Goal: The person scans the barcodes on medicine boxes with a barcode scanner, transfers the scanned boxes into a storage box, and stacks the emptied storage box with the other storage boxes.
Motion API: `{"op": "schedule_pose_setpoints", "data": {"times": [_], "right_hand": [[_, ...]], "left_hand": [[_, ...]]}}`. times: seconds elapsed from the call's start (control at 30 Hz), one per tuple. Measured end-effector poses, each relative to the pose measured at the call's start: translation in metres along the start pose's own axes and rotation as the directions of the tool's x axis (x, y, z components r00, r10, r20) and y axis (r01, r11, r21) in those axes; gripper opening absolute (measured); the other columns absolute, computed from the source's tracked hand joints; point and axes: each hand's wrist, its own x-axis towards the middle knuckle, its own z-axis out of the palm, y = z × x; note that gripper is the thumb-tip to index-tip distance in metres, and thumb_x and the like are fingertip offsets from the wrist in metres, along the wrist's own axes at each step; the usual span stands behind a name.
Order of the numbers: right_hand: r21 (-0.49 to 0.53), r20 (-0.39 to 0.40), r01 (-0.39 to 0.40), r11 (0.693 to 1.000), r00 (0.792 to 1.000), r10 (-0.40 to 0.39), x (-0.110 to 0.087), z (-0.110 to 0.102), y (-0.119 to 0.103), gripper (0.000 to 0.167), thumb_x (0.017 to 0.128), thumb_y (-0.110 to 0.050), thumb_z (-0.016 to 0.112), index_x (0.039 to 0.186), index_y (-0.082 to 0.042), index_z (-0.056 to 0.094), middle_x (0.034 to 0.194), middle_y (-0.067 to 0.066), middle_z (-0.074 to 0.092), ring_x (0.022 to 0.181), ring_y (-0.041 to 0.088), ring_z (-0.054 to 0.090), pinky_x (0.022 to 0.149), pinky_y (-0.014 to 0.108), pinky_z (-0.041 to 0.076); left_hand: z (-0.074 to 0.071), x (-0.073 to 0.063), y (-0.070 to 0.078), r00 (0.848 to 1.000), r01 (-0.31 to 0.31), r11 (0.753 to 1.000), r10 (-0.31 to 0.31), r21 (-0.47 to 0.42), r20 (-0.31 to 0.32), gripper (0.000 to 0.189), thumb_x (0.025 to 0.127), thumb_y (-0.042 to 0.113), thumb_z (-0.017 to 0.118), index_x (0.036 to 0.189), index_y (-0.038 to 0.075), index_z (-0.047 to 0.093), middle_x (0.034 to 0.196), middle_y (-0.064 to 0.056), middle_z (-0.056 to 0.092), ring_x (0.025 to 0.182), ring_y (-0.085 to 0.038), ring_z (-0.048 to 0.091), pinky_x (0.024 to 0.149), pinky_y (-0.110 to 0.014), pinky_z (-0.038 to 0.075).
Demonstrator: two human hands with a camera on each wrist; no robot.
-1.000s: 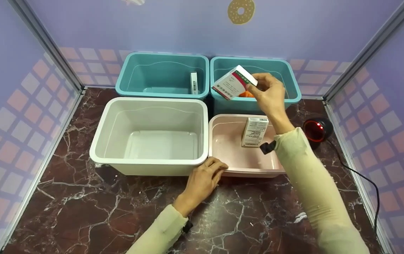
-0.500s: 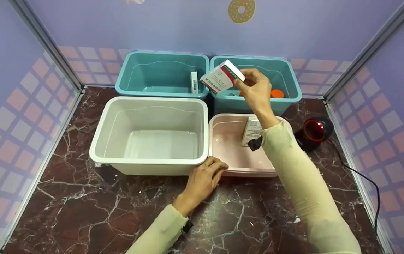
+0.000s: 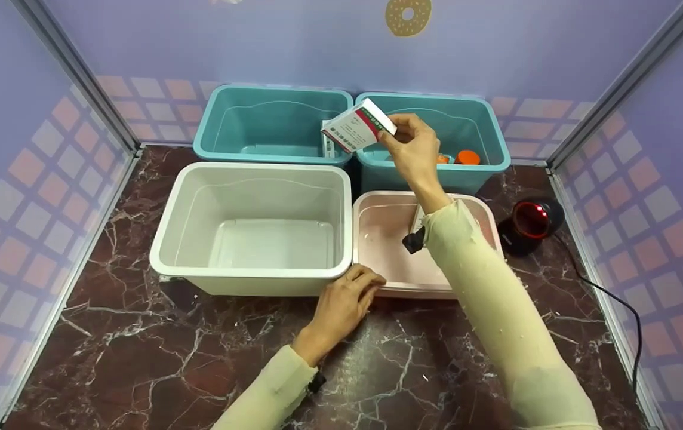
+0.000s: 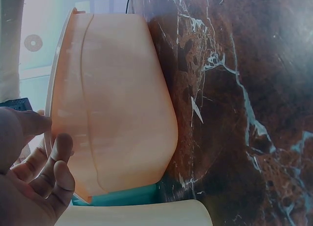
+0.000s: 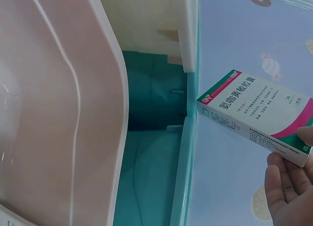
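My right hand (image 3: 416, 152) pinches one end of a white medicine box (image 3: 356, 126) with a red and green band. In the head view the tilted box overlaps the place where the two teal bins meet. The right wrist view shows its printed face, with the thumb (image 5: 304, 135) over the green end and fingers beneath. My left hand (image 3: 341, 304) grips the front left rim of the pink bin (image 3: 389, 257), thumb and fingers on either side of it. A second medicine box (image 3: 416, 218) stands in the pink bin, mostly hidden by the right forearm.
A white bin (image 3: 252, 273) stands left of the pink one. Behind are a left teal bin (image 3: 205, 134), holding a small white box (image 3: 328, 146), and a right teal bin (image 3: 392, 181) with an orange cap (image 3: 467, 157) inside. A corded black scanner (image 3: 529, 224) stands at right.
My right hand has carried the medicine box leftward and slightly back, from over the right teal bin to where the teal bins meet. The left hand has stayed put.
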Motion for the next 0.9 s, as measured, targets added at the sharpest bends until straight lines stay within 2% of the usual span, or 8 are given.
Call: {"op": "schedule_pose_setpoints", "data": {"times": [0.3,0.6,0.9], "right_hand": [[0.000,-0.005,0.027,1.000,1.000,-0.027,0.002,0.012,0.001,0.023,0.086,-0.010,0.077,0.108,-0.009,0.071,0.105,0.009,0.076,0.092,0.015,0.073,0.079,0.023,0.059],[-0.014,0.026,-0.008,1.000,1.000,0.009,-0.001,0.026,-0.001,0.024,0.086,-0.008,0.076,0.109,-0.009,0.071,0.105,0.009,0.075,0.091,0.014,0.072,0.080,0.022,0.060],[-0.115,0.017,0.007,0.993,1.000,-0.005,-0.001,0.039,-0.001,0.024,0.086,-0.012,0.078,0.109,-0.011,0.072,0.104,0.005,0.076,0.092,0.013,0.072,0.083,0.021,0.058]], "left_hand": [[0.000,0.001,0.000,1.000,-0.001,1.000,0.001,0.009,-0.002,0.012,0.097,0.022,0.065,0.107,0.022,0.072,0.106,0.006,0.066,0.089,-0.013,0.070,0.075,-0.026,0.060],[0.001,0.001,-0.001,1.000,-0.012,1.000,0.012,0.012,-0.017,0.012,0.096,0.019,0.066,0.106,0.022,0.072,0.105,0.006,0.066,0.089,-0.013,0.070,0.074,-0.027,0.060],[0.000,0.000,0.000,1.000,-0.009,1.000,0.009,0.007,-0.009,0.013,0.096,0.018,0.066,0.107,0.022,0.072,0.105,0.005,0.066,0.088,-0.015,0.070,0.072,-0.029,0.060]]}}
